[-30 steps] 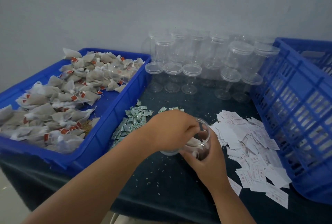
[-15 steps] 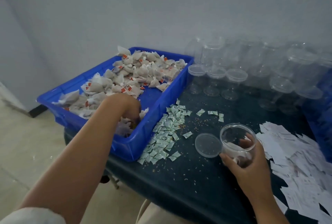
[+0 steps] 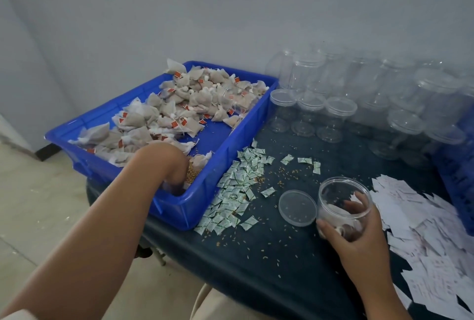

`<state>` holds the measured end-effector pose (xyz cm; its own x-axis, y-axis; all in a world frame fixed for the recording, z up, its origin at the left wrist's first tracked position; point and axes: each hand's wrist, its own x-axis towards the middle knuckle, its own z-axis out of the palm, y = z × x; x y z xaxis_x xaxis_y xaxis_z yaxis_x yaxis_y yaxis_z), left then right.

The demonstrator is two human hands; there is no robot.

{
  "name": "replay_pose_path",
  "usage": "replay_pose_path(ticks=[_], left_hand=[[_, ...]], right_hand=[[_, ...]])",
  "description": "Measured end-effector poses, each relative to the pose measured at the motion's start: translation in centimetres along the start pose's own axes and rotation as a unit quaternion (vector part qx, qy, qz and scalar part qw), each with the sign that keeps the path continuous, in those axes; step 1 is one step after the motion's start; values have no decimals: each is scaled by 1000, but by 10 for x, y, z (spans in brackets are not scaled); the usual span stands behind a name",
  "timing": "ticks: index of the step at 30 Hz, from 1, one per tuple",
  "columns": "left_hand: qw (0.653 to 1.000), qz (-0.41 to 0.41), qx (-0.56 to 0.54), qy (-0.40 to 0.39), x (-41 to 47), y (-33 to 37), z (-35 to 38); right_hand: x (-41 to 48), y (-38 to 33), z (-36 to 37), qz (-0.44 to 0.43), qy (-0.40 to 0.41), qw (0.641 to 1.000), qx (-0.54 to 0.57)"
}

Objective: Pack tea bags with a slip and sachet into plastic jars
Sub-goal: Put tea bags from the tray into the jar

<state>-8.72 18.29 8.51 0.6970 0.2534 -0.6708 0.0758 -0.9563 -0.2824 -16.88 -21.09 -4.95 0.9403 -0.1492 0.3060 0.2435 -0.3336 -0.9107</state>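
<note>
The left hand (image 3: 169, 163) is resting in the near corner of the blue tray (image 3: 195, 206), and I cannot tell whether it is grasping anything. Right of the tray, the right hand (image 3: 359, 240) is gripping an open jar (image 3: 338, 191).

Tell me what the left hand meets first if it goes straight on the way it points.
Probably the floor of the blue tray: the left hand points down into its near corner, beside spilled grain. Fingertips are hidden, so contact is unclear.

hidden: left hand (image 3: 166, 163) fingers behind near wall of blue bin (image 3: 195, 206), grip untellable | blurred: contents of jar (image 3: 341, 188) held by right hand (image 3: 359, 240), rear jars (image 3: 379, 81) | cut by edge: slips (image 3: 425, 247), blue crate (image 3: 459, 186) | too small: print on sachets (image 3: 236, 186) and slips
</note>
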Motion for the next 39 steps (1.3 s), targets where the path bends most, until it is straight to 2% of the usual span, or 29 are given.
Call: replay_pose_path(ticks=[4,7,10,14,16,18,21,23,25,28,31,32,33,36,37,39], left_hand=[[996,20,3,84,-1,1,2],[974,41,-66,213,-2,-7,-7],[922,73,-200,323,-8,-7,-17],[831,154,-364,393,-33,7,-28],[775,208,-452,390,-52,26,-32],[739,281,-500,353,-68,52,-35],[701,398,-546,227,-80,100,-36],[680,436,-570,151,-81,133,-33],[681,446,-571,106,-79,162,-29],[720,442,-526,94,-74,187,-26],[707,427,-561,62,-70,196,-28],[705,420,-566,76,-70,198,-29],[720,414,-545,117,-70,201,-29],[801,393,-355,279,-69,212,-26],[810,389,-318,301,-71,215,-24],[803,399,-328,297,-74,215,-25]], right_hand=[[0,-2,0,-2,1,1000,-4],[1,-2,1,-3,1,1000,0],[1,-3,1,-11,3,1000,-4],[2,-3,2,-12,6,1000,-1],[1,-3,2,-18,2,1000,-4],[1,-2,2,-28,-5,1000,-6],[0,-2,3,-35,-23,999,-10],[0,-3,2,-30,-30,999,-6],[0,-5,1,-29,-32,999,4],[0,-7,-1,-28,-28,999,18],[-1,-8,-3,-29,-21,999,-4],[-1,-7,-3,-31,-23,999,-12],[-1,-6,-3,-32,-24,999,-14],[0,-5,-3,-34,-21,999,1],[0,-6,-3,-35,-18,999,5],[-1,-7,-4,-32,-9,999,4]])
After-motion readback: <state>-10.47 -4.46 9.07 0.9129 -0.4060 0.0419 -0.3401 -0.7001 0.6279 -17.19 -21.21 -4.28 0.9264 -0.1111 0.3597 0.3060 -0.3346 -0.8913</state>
